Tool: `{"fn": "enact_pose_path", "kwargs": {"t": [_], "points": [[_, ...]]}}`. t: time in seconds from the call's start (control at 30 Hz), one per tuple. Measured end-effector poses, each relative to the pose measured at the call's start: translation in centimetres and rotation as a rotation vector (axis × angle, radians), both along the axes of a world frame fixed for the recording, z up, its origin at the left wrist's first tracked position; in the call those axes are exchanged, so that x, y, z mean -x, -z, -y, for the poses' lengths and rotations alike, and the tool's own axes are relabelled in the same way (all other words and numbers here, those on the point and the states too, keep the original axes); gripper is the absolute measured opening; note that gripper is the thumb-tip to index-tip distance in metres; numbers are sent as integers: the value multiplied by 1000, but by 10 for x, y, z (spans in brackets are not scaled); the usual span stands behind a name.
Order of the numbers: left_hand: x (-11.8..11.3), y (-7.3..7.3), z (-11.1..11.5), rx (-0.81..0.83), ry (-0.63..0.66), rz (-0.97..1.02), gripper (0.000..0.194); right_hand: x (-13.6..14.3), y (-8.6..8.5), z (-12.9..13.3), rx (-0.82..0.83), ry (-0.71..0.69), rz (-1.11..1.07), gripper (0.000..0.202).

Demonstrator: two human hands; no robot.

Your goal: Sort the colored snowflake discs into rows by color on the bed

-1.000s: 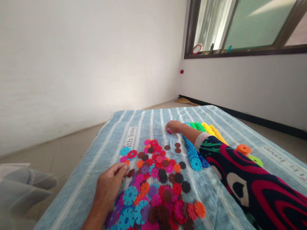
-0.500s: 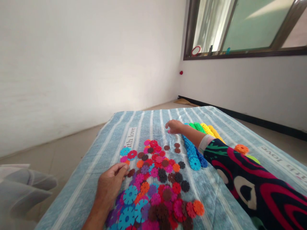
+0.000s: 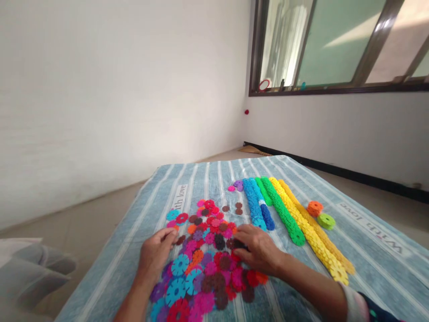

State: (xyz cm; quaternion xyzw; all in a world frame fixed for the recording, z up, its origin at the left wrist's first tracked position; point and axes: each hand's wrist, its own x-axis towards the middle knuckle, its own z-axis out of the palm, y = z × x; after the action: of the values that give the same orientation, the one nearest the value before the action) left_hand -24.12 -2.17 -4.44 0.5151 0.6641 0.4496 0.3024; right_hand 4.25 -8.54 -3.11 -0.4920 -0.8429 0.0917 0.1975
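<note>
Loose flower-shaped plastic discs (image 3: 210, 268) in pink, red, brown, black, orange, purple and blue lie in a spread pile on the cloth. At its left edge rests my left hand (image 3: 156, 250), thumb and fingers pinched together; whatever may be between them is hidden. An orange disc (image 3: 176, 227) shows by its fingertips. My right hand (image 3: 259, 248) reaches over the pile's right side, thumb and fingers apart above black and brown discs. Beyond it, a pink disc (image 3: 231, 188) lies next to a short purple stack (image 3: 238, 185).
Long rows of discs lie to the right: light blue (image 3: 252, 203), dark blue (image 3: 267, 218), green (image 3: 283, 212) and yellow (image 3: 310, 232). Short orange (image 3: 315, 208) and lime (image 3: 326, 221) stacks sit beyond them. A striped blue cloth (image 3: 134, 223) covers the table.
My right hand has come back from the far side to the pile, leaving a pink disc by the purple stack. My left hand has hardly moved. The view has turned slightly right.
</note>
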Motion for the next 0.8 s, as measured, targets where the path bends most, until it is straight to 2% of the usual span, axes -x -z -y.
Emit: {"fn": "enact_pose_path", "kwargs": {"t": [0.1,0.23,0.33,0.47,0.6,0.8], "points": [[0,-1,0,-14,3,2,40,4,9,23,34,18,-139,15],[0,-2,0,-18,3,20,39,7,4,40,89,-44,-277,19],[0,-2,0,-14,4,27,40,3,4,42,99,-44,-379,25],[3,0,0,3,3,18,42,-1,20,38,58,46,-424,29],[4,0,1,3,0,-16,42,3,33,39,38,10,-434,29],[0,-3,4,-19,-15,-81,39,6,25,45,105,-104,-527,26]]}}
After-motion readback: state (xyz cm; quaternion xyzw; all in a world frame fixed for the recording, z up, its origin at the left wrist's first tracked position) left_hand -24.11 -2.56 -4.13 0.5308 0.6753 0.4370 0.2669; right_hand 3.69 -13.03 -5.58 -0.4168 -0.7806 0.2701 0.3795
